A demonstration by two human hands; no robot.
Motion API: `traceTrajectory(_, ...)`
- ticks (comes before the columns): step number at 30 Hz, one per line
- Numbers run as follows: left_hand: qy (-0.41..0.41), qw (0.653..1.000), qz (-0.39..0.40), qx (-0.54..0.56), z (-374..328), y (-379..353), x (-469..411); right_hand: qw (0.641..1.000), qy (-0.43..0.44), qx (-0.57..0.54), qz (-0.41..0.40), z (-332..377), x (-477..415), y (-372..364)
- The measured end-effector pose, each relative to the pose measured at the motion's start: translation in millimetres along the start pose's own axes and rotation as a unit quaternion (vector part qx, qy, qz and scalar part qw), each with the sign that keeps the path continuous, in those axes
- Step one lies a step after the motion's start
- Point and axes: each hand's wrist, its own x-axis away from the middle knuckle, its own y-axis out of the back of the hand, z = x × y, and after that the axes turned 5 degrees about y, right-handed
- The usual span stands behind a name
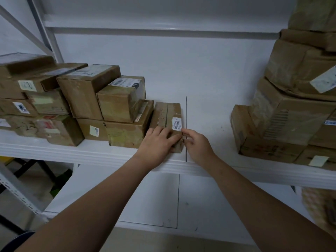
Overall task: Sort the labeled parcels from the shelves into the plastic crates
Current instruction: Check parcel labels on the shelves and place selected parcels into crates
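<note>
The small brown parcel (166,115) lies flat at the front edge of the white shelf (214,110), with its left side against the lower box of the stack of parcels (109,99) and its right edge just beside a thin seam line (186,110) in the shelf board. A white barcode label (176,123) sits on its top near the right front corner. The left hand (158,142) covers the near end and grips it, with the fingers curled over the top. The right hand (197,144) pinches the front right corner, forefinger at the edge of the label and thumb lower on the side. The box looks like taped, slightly crumpled cardboard, so it is probably light and fairly stiff, with slick tape and soft corners. A firmer hold would likely take both long sides rather than that one corner. A taller, leaning pile of boxes (291,106) stands well apart on the right. A lower shelf (145,197) runs beneath the forearms. No plastic crate is in view.
</note>
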Motion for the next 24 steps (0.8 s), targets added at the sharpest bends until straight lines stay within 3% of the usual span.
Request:
traceTrajectory(10,-0.01,0.999,0.041,-0.01,-6,25,-23,0.988,0.039,0.141,-0.057,21,3,32)
traceTrajectory(15,-0.056,0.996,-0.065,0.029,-7,71,-76,0.96,0.11,0.192,-0.17,67,3,91)
traceTrajectory(19,-0.051,0.98,-0.147,0.125,-24,119,-114,0.926,0.134,0.251,-0.248,109,10,148)
traceTrajectory(24,-0.04,0.962,-0.172,0.211,-63,148,-143,0.894,0.119,0.31,-0.302,132,25,205)
